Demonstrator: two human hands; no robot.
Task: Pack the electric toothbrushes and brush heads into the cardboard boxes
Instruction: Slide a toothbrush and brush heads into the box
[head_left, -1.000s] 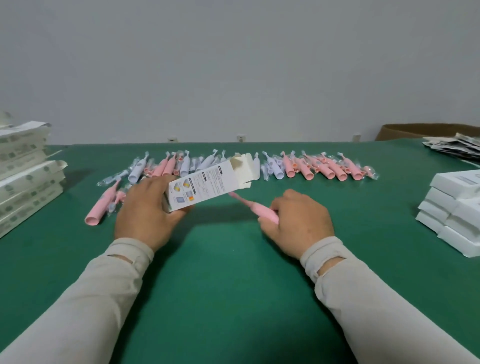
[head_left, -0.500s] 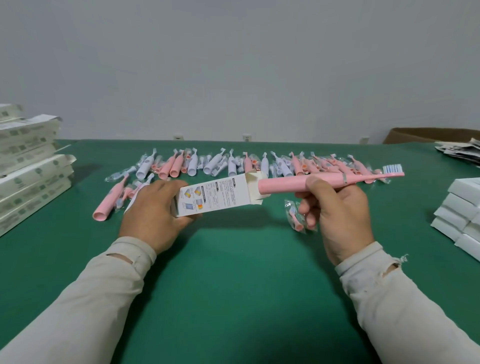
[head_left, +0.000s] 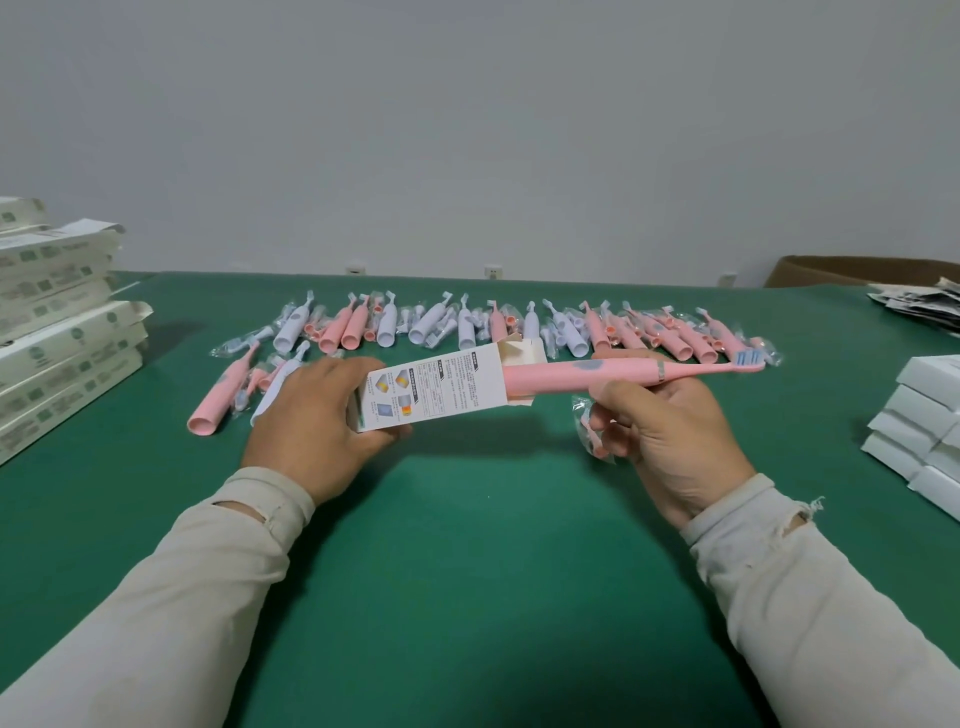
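My left hand (head_left: 317, 415) is curled round the closed end of the cardboard box (head_left: 434, 389), left of centre in the frame, holding it nearly level with its open flaps toward the right so the mouth faces the incoming brush. My right hand (head_left: 670, 431), right of centre, pinches the pink toothbrush (head_left: 623, 375) near its middle, thumb on top, with the thick handle end just inside the box mouth and the bristle head out toward the right edge. I hold it mid-body so I can steer the base in straight. My lower right fingers also clamp a small wrapped brush head (head_left: 589, 434) against the palm, I'd say so it can follow the brush into the same box. The next push looks like a plain slide leftward; the flaps could catch if the brush tilts. Across the middle of the frame, on the green table (head_left: 467, 545), lies the row of unpacked toothbrushes (head_left: 467, 330). Printed boxes are stacked (head_left: 57, 322) at the left edge, plain white boxes (head_left: 930, 421) at the right
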